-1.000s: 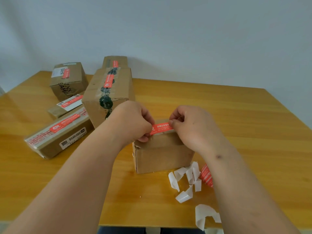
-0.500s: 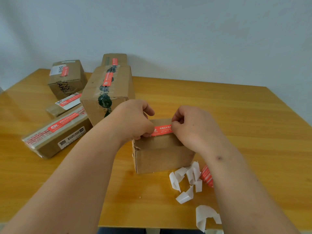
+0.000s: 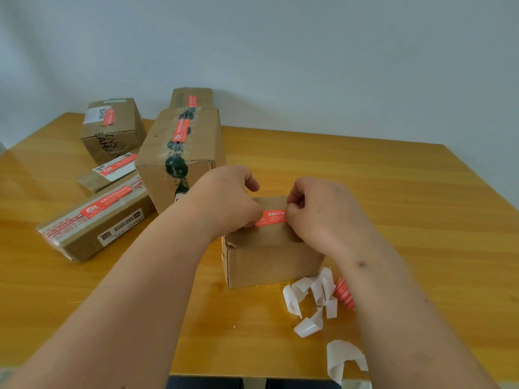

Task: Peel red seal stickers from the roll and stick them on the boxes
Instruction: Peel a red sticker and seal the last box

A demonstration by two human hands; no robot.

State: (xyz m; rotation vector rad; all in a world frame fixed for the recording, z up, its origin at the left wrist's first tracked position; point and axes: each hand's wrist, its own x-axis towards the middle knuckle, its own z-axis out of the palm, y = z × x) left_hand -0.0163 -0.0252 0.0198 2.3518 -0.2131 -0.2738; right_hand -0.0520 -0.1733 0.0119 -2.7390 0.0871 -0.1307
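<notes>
Currently: red seal sticker (image 3: 271, 217) pinched at both ends by left hand (image 3: 224, 200) & right hand (image 3: 317, 211), stretched flat for pressing across box (image 3: 269, 259) top seam.

Five boxes (image 3: 179, 153) stand left of the near box (image 3: 269, 259); backing scraps (image 3: 309, 301) right.

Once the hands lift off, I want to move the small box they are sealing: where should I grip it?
Grip the small box across its left and right side walls, coming from above. Its top carries the red seal sticker, and backing scraps crowd its front right corner.
</notes>
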